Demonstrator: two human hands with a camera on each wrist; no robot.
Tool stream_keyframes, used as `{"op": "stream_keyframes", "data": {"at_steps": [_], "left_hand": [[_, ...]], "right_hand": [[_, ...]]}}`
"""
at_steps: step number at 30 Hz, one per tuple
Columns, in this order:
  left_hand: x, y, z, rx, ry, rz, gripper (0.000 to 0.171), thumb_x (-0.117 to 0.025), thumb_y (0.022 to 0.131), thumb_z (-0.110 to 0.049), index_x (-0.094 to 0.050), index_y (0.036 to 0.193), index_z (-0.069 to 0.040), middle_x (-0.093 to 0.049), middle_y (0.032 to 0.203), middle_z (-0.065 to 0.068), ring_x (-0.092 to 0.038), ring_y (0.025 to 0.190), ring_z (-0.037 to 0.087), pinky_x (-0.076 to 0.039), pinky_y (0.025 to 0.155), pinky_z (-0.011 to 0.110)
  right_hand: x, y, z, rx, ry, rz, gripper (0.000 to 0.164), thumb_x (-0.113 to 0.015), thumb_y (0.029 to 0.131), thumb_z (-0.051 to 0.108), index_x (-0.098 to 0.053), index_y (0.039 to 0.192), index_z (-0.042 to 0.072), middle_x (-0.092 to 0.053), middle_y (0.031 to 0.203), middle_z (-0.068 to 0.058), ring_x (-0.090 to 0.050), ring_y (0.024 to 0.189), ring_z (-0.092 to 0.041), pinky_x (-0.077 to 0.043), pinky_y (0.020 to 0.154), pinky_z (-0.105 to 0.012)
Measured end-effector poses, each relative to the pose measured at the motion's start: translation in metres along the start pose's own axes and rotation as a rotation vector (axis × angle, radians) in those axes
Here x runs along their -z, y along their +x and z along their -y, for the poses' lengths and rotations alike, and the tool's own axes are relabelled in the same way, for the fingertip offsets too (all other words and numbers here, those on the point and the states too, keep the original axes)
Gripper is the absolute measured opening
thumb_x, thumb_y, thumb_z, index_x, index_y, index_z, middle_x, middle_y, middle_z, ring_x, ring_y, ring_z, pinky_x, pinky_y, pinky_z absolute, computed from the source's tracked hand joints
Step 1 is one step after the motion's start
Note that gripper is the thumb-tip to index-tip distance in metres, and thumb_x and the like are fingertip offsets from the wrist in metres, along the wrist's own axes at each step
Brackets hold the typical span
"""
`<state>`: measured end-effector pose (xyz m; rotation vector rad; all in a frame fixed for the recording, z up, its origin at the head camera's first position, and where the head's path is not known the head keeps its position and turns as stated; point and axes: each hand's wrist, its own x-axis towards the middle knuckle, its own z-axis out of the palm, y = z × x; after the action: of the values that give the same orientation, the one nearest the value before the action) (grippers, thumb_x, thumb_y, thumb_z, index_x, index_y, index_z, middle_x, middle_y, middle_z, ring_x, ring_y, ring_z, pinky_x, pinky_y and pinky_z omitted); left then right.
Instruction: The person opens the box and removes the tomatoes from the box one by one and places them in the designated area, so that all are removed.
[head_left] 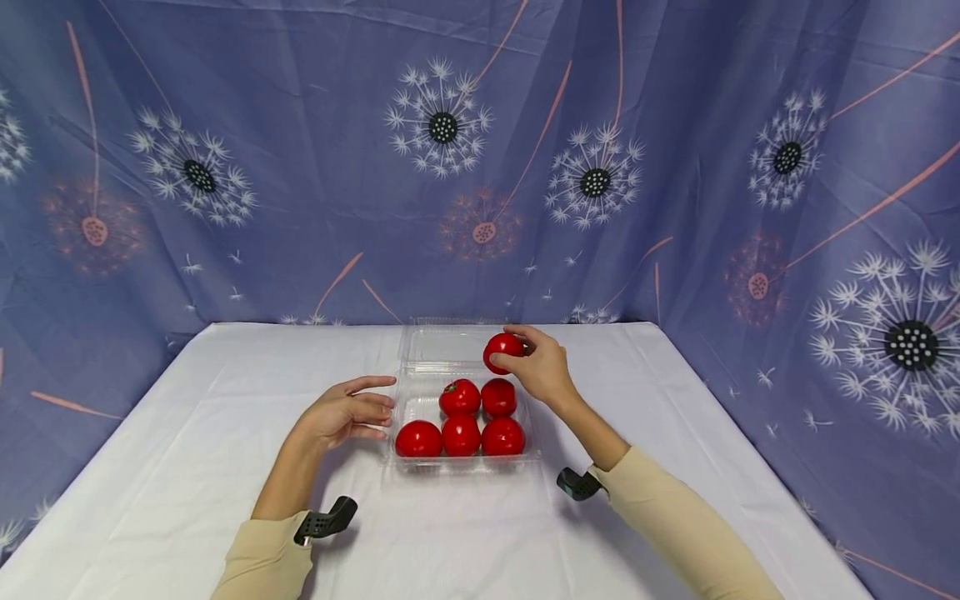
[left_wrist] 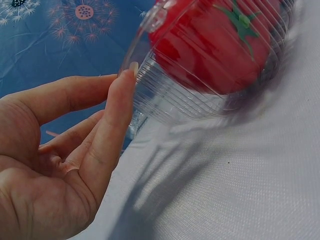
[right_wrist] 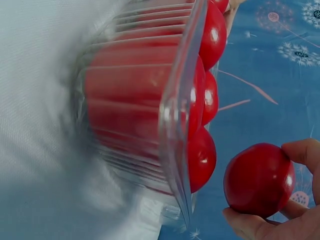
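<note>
A red tomato is pinched between the thumb and fingers of the right hand, raised above the rim of the clear plastic box at its far right corner. It is apart from the tomatoes inside the box. Five of these show: three in a row along the box's near side, a near-left tomato, a near-middle tomato and a near-right tomato, with a far-middle tomato and a far-right tomato behind them. The far left part of the box shows bare plastic.

The left hand is at the box's left side, its fingers spread and nearly straight, the tips at the rim.

The clear lid lies folded back beyond the box. A white cloth spreads beneath the box, and a blue curtain with dandelion prints hangs behind it.
</note>
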<state>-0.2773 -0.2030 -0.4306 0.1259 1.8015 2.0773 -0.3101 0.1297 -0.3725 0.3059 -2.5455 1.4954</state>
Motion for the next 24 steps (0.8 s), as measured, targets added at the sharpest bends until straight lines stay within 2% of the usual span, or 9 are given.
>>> {"op": "stream_keyframes", "data": {"at_steps": [4,13,16,19,24], "left_hand": [[0.000,0.000,0.000,-0.001,0.000,-0.003,0.070,-0.066,0.090,0.004,-0.036,0.153,0.003,-0.067,0.111,0.013,-0.073,0.081,0.016,-0.065,0.070,0.035],[0.000,0.000,0.000,0.003,-0.006,0.003,0.070,-0.065,0.090,0.004,-0.036,0.153,0.004,-0.067,0.111,0.012,-0.073,0.081,0.016,-0.065,0.070,0.035],[0.000,0.000,0.000,-0.002,-0.007,0.005,0.069,-0.065,0.090,0.004,-0.036,0.153,0.004,-0.068,0.110,0.012,-0.073,0.081,0.016,-0.065,0.070,0.035],[0.000,0.001,0.000,-0.005,-0.009,0.007,0.069,-0.065,0.091,0.004,-0.036,0.153,0.003,-0.068,0.109,0.011,-0.073,0.081,0.016,-0.065,0.070,0.034],[0.000,0.002,0.001,-0.005,-0.007,0.007,0.069,-0.065,0.091,0.004,-0.035,0.154,0.003,-0.068,0.111,0.012,-0.073,0.081,0.016,-0.065,0.069,0.034]], "right_hand": [[0.003,0.001,-0.001,-0.009,0.005,-0.008,0.051,-0.081,0.084,0.022,-0.066,0.132,0.015,-0.070,0.127,-0.013,-0.070,0.110,-0.031,-0.061,0.090,-0.044],[0.010,0.000,-0.004,-0.003,-0.029,-0.088,0.046,-0.084,0.082,0.028,-0.070,0.123,0.013,-0.073,0.117,-0.015,-0.071,0.105,-0.032,-0.063,0.082,-0.043],[0.012,0.000,-0.005,-0.010,-0.042,-0.100,0.046,-0.083,0.082,0.031,-0.071,0.122,0.014,-0.074,0.116,-0.014,-0.068,0.109,-0.033,-0.063,0.081,-0.042],[0.015,0.001,-0.005,-0.019,-0.063,-0.100,0.046,-0.083,0.082,0.035,-0.072,0.121,0.013,-0.074,0.116,-0.012,-0.066,0.112,-0.032,-0.062,0.080,-0.042],[0.019,0.000,-0.007,-0.031,-0.052,-0.079,0.045,-0.083,0.082,0.034,-0.072,0.119,0.012,-0.074,0.116,-0.013,-0.069,0.109,-0.032,-0.064,0.077,-0.040]]}}
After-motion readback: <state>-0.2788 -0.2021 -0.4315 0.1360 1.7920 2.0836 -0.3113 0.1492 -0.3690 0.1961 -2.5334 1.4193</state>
